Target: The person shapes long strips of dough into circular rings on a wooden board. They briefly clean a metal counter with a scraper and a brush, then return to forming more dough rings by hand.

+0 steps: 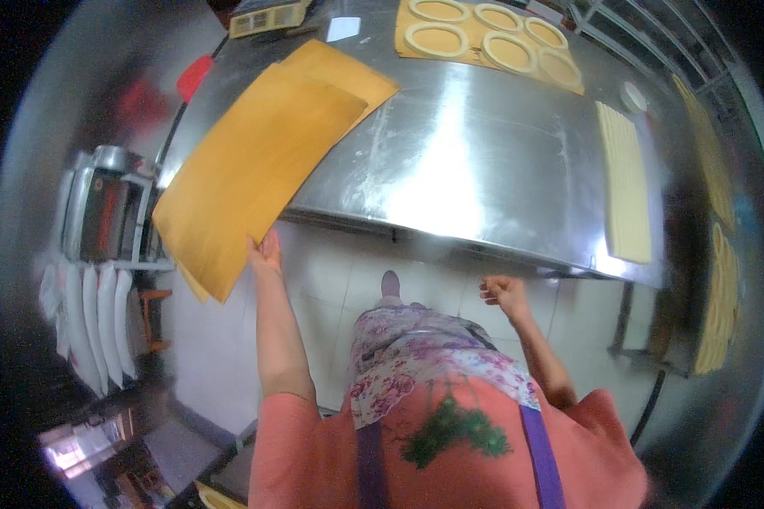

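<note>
A large golden-brown flat sheet [259, 140], like a baking liner, lies slanted over the left part of the steel table and sticks out past its front edge. At least one similar sheet shows from under it. My left hand [266, 253] pinches the near edge of the sheet, thumb and fingers closed on it. Over the floor just in front of the table hangs my right hand [502, 293], its fingers loosely curled and nothing visible in them. Several pale dough rings [435, 40] rest on another brown sheet [409, 53] at the table's far side.
Long pale dough strips [625, 182] lie side by side at the right end of the steel table [450, 161]. Beyond them, a rack [703, 343] bears more dough. An oven-like metal appliance [102, 208] and hanging white cloths [102, 318] are at the left.
</note>
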The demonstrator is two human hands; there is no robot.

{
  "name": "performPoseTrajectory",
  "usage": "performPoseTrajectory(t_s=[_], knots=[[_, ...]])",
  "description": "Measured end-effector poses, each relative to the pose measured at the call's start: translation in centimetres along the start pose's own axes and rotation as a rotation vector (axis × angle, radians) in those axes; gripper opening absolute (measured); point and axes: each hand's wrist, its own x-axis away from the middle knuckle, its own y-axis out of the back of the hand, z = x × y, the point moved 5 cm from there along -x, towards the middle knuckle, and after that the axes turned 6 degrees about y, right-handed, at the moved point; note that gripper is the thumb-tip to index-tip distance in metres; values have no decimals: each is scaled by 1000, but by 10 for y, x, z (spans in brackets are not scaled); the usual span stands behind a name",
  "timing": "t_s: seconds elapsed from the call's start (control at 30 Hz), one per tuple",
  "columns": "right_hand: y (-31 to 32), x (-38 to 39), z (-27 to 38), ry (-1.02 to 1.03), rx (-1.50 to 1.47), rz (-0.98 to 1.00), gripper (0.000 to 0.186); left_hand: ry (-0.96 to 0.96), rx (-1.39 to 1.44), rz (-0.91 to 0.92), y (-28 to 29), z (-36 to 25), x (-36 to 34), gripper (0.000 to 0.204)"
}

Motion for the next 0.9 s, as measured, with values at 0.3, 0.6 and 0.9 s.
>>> performPoseTrajectory(t_s=[0.3, 0.6, 0.9], knots=[[-19, -27, 52, 4, -29, -38, 32, 88, 22, -91, 13, 44, -50, 35], [-72, -69, 99, 142, 287, 84, 31, -50, -321, 120, 1, 21, -67, 31], [-34, -92, 151, 285, 478, -87, 36, 193, -197, -103, -42, 66, -29, 20]])
